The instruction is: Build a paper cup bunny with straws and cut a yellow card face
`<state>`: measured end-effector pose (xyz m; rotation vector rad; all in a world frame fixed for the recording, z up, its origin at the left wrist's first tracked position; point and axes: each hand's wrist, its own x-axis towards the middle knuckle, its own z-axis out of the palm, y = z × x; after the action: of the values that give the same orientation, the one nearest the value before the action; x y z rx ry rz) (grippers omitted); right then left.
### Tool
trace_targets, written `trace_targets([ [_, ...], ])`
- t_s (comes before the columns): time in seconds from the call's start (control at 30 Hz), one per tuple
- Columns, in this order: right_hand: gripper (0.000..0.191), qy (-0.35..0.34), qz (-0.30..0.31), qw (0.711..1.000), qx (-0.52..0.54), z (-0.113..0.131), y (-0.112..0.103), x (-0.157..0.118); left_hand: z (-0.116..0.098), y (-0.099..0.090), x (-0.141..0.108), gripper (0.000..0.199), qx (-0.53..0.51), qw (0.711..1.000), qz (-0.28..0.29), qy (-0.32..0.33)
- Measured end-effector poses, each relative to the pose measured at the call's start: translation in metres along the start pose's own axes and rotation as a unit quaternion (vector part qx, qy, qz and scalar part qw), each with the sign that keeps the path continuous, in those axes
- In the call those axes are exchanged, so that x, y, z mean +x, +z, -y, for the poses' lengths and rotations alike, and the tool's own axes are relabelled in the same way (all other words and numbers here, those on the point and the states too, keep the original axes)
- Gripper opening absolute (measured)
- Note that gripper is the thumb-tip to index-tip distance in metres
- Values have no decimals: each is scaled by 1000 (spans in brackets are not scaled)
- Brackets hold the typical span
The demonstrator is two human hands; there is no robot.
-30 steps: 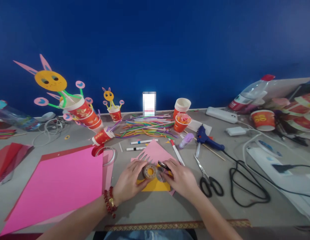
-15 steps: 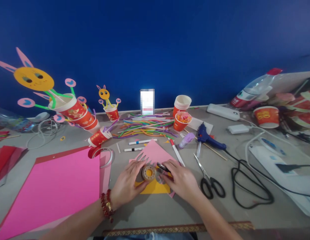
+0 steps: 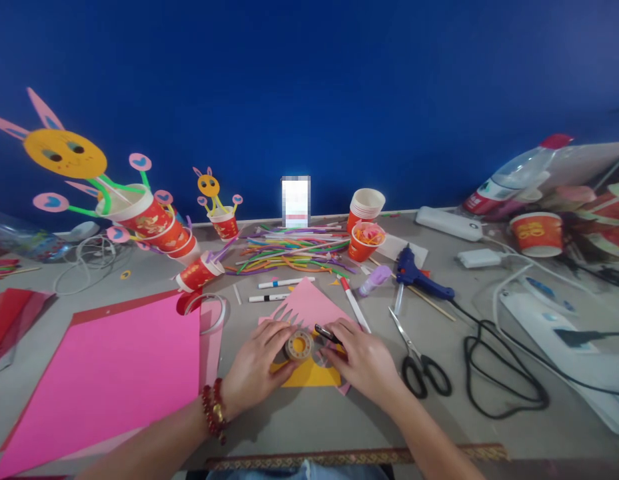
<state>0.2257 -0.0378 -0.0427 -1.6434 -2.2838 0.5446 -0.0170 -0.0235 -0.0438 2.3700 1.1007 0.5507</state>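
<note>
My left hand [image 3: 256, 363] is closed around a small roll of tape [image 3: 290, 346], pinching its rim between thumb and fingers. The roll lies flat over yellow paper [image 3: 312, 379], which shows through its hole. In my right hand [image 3: 369, 360] is a black pen [image 3: 328, 333], tilted toward the roll. The fingers of that hand rest on the yellow sheet beside a grey round shape, which they partly cover. Beneath the yellow sheet lies pink paper [image 3: 316, 300] with cut, jagged strips along its left side.
Scissors [image 3: 412, 343] and a blue glue gun [image 3: 414, 275] with a looped cord lie to the right. Markers [image 3: 286, 283] and colourful pipe cleaners [image 3: 294, 250] are ahead. Bright pink sheets [image 3: 114, 380] spread at left, before decorated red paper cups [image 3: 152, 220]. Stacked cups [image 3: 366, 200] stand behind.
Both hands keep nearly the same pose on the roll and pen. The whole view has shifted very slightly.
</note>
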Motion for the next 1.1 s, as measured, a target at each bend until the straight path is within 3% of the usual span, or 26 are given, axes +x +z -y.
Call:
trace_targets([
  [0.57, 25, -46, -48, 998, 9, -10, 8, -1, -2, -1, 1, 46, -20, 1000, -24, 1],
  [0.8, 23, -35, -50, 998, 9, 11, 8, -2, -1, 1, -1, 48, 0, 999, -36, 8],
  [0.97, 38, -12, -13, 1000, -3, 27, 12, 3, -2, 0, 0, 49, -10, 999, -36, 5],
  [1.1, 32, 0, 21, 999, 31, 33, 3, 11, -2, 1, -1, 45, -18, 999, -37, 3],
])
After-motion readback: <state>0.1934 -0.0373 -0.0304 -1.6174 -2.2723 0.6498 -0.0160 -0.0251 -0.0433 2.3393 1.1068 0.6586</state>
